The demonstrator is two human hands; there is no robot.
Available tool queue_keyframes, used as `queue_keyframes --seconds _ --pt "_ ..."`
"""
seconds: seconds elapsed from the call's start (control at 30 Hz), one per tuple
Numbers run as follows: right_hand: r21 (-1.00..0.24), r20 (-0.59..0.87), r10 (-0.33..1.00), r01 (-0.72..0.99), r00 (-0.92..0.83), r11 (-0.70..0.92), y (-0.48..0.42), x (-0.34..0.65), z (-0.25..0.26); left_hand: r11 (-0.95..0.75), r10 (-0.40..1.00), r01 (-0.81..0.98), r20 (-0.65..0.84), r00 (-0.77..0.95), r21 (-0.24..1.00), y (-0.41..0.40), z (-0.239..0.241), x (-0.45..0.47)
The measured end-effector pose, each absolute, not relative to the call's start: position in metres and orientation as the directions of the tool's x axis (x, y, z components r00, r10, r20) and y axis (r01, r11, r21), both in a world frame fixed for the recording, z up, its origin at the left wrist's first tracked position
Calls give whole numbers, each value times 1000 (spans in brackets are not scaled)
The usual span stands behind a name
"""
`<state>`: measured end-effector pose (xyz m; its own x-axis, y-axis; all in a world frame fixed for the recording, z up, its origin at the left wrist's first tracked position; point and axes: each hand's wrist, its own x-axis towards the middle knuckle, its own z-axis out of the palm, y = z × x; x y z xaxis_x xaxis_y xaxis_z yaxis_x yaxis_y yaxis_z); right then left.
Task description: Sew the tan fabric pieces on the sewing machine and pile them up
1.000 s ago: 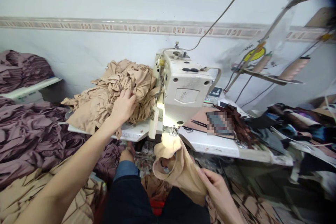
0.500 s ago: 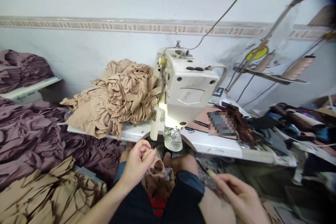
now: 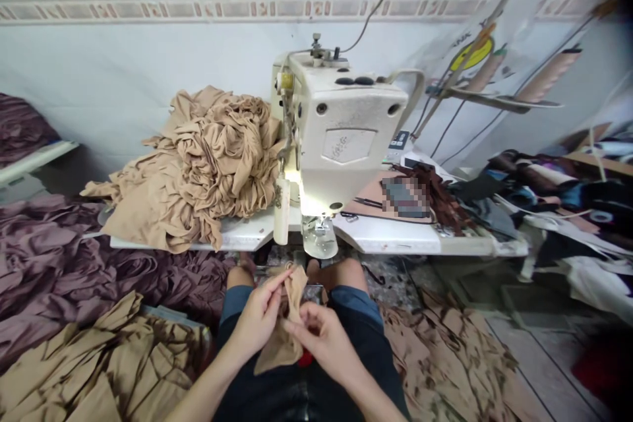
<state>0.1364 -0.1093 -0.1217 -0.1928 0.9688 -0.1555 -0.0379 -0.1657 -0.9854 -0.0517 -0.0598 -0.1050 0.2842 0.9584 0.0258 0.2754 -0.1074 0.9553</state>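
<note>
Above my lap, both hands hold one small piece of tan fabric [image 3: 279, 348]. My left hand [image 3: 258, 318] pinches its upper left side, thumb against fingers. On the right side, my right hand [image 3: 321, 336] is closed on the fabric's edge with thumb and fingertips. The cloth hangs folded between the hands, its lower corner drooping toward my thigh. Just beyond the hands stands a white sewing machine [image 3: 341, 138] with its lamp lit. Its needle area is above and apart from the cloth.
A heap of tan fabric [image 3: 222, 158] lies on the white table [image 3: 395, 237] left of the machine. Purple cloth [image 3: 44, 264] and tan pieces [image 3: 123, 369] are piled at my left, more tan cloth [image 3: 450, 356] on the right. Thread cones [image 3: 551, 76] stand at upper right.
My right hand has come in from the far right to the fabric and now grips it beside my left hand. The view has tilted slightly down.
</note>
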Motion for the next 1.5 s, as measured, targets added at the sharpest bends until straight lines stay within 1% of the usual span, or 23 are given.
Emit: queue_keyframes --seconds 0.07,0.13,0.27,0.33,0.4,0.47,0.5,0.53,0.6,0.67,0.7,0.73,0.8,0.9,0.97,1.0,1.07,1.13,1.23,1.3,1.37,1.43,1.5 --pt "-987 -114 976 136 -186 -89 -104 156 -104 -197 902 355 27 431 914 -59 -101 -58" --pt "-959 -68 976 283 -207 -6 -100 175 -85 -236 836 378 -11 548 895 -64 -98 -53" --pt "-910 -96 930 410 -354 62 -95 203 -56 -212 785 334 -43 618 918 -81 -99 -26" --pt "-885 -87 939 459 -334 81 -89 216 -47 -144 745 282 -84 661 948 -86 -99 -17" --pt "-865 -37 958 489 -284 111 -83 230 -42 14 680 231 -179 711 973 -85 -95 -18" --pt "-865 -33 958 488 -283 114 -78 243 -40 158 632 231 -278 723 960 -78 -86 -24" --pt "-870 -61 949 483 -309 101 -77 246 -39 182 630 251 -309 713 951 -74 -80 -27" --pt "-875 -97 933 476 -346 86 -76 249 -39 165 637 280 -319 702 946 -69 -73 -30" --pt "-882 -150 890 465 -431 76 -75 248 -40 42 668 336 -276 692 941 -61 -61 -32" --pt "-887 -158 857 452 -491 95 -74 243 -43 -91 687 357 -201 699 930 -55 -53 -30" --pt "-892 -152 852 441 -501 100 -74 240 -46 -123 696 357 -177 696 926 -53 -51 -28" --pt "-901 -145 855 425 -498 94 -73 238 -48 -120 713 351 -166 681 929 -52 -51 -28" --pt "-931 -136 883 363 -449 41 -71 236 -53 -39 770 305 -166 616 952 -51 -55 -29" --pt "-968 -148 930 241 -337 -66 -70 236 -56 96 844 149 -160 512 984 -52 -61 -35" --pt "-973 -146 949 213 -278 -87 -71 235 -55 93 851 99 -130 508 991 -51 -60 -40" --pt "-973 -129 959 217 -253 -74 -72 233 -53 46 853 110 -96 513 993 -50 -59 -41" --pt "-969 -57 978 248 -202 -5 -76 229 -48 -123 862 196 7 506 973 -47 -55 -42" --pt "-943 49 987 318 -154 96 -80 225 -42 -309 857 295 130 499 904 -43 -51 -41" --pt "-864 228 969 439 -97 248 -87 220 -32 -480 814 347 261 519 806 -40 -48 -40" --pt "-820 326 943 477 -65 316 -89 217 -27 -534 796 344 322 512 772 -39 -44 -39" --pt "-796 394 919 491 -22 353 -87 215 -21 -550 800 339 365 476 763 -38 -39 -36" --pt "-792 428 903 492 25 362 -81 213 -16 -528 820 326 371 436 784 -35 -31 -33" --pt "-814 419 905 472 76 338 -72 211 -12 -473 849 311 333 409 824 -30 -24 -28"
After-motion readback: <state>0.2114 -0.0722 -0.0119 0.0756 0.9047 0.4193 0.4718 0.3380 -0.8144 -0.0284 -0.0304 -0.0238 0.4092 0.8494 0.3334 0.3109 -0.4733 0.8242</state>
